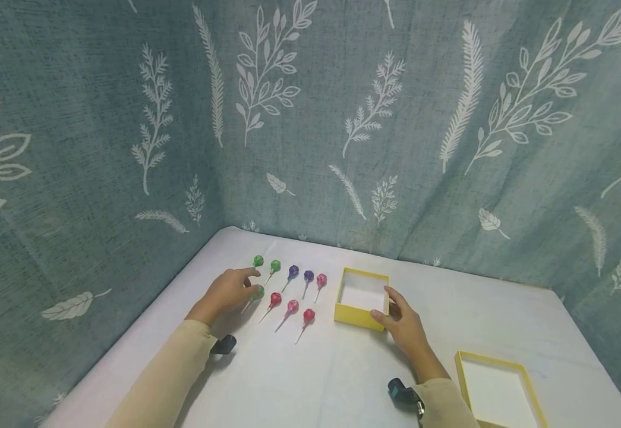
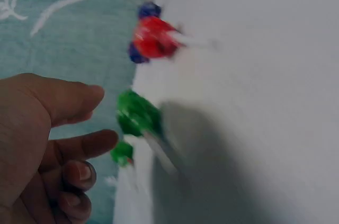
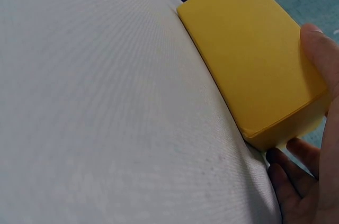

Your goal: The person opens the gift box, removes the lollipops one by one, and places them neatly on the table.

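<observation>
My left hand (image 1: 232,291) hovers at the near-left end of the lollipops, thumb and index finger parted beside a green lollipop (image 2: 136,114). In the left wrist view a gap shows between the fingertips and its green wrapper. A red lollipop (image 1: 274,299), a pink lollipop (image 1: 292,306) and another red one continue that near row to the right. My right hand (image 1: 407,324) grips a yellow box (image 1: 360,317) with a white inside at its right side. The thumb presses the front wall near the corner, while the other fingers bend along the right wall.
Behind the near row lies a second row: two green lollipops, two purple lollipops (image 1: 293,271) and a pink one. A shallow yellow-rimmed lid (image 1: 497,389) lies at the near right, by the right sleeve. Leaf-patterned curtain (image 1: 310,148) borders the white tabletop (image 1: 299,380).
</observation>
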### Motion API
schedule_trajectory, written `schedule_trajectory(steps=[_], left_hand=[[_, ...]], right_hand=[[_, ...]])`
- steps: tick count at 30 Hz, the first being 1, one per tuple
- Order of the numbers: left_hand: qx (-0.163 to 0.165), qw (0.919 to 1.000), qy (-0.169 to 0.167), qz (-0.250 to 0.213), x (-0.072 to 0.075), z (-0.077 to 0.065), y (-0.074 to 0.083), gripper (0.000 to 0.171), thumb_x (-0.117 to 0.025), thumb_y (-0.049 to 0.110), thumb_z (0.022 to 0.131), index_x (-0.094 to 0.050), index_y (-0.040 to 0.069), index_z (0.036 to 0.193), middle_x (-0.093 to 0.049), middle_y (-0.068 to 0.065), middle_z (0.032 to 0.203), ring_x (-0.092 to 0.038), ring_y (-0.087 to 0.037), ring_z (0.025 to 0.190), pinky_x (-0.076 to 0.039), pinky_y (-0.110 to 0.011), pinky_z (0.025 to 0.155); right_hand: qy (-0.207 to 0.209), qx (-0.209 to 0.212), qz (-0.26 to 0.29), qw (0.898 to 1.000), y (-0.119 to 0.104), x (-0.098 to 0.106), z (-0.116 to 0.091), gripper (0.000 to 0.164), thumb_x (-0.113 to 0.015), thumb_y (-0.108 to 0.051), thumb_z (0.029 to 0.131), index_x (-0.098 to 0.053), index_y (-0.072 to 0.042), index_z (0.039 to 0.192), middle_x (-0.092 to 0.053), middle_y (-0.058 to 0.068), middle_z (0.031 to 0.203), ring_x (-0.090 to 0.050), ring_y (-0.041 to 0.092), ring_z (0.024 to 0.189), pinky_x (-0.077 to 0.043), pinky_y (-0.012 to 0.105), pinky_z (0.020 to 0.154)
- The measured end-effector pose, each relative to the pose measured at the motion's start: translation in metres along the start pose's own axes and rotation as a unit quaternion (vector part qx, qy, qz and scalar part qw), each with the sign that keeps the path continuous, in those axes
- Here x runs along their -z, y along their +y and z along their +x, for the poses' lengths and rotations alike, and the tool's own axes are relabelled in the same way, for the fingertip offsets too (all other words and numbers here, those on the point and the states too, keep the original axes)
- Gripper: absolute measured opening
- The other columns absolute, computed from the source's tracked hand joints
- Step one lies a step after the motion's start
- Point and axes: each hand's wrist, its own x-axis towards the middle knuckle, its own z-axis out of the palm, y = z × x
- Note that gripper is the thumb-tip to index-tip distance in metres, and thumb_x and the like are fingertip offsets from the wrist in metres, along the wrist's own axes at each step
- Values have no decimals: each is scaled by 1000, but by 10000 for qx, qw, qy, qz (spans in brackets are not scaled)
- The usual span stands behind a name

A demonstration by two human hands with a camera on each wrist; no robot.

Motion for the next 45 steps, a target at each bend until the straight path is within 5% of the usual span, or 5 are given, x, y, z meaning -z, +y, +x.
schedule_trajectory(steps=[7,31,40,45], left_hand=[[-687,9973,126,-214,2,13,33,38,-65,31,93,-64,15,128,-67,-5,97,-60,-19,80,-50,-42,72],[-1781,9825,-176,-521,-36,28,136,31,-62,32,94,-69,15,119,-66,5,93,-59,-12,81,-49,-34,73],[-2196,9737,-489,-350,-54,28,161,31,-66,32,92,-69,15,119,-61,8,84,-56,-10,73,-47,-27,63],[-2429,9688,-452,-212,-65,29,169,29,-71,29,89,-71,15,115,-62,8,86,-56,-8,77,-47,-26,69]], right_hand=[[13,-32,-11,10000,-3,5,3,82,-76,-47,81,-38,-21,149,-42,20,146,-46,37,130,-38,51,102],[20,5,0,10000,1,1,0,84,-77,-49,79,-38,-22,149,-46,21,143,-47,36,129,-37,51,103],[36,-18,-51,10000,3,-2,-1,84,-75,-51,80,-37,-22,149,-46,20,144,-47,36,129,-38,51,102],[30,61,-4,10000,3,-3,0,82,-75,-48,82,-37,-22,149,-48,21,142,-48,36,128,-39,51,101]])
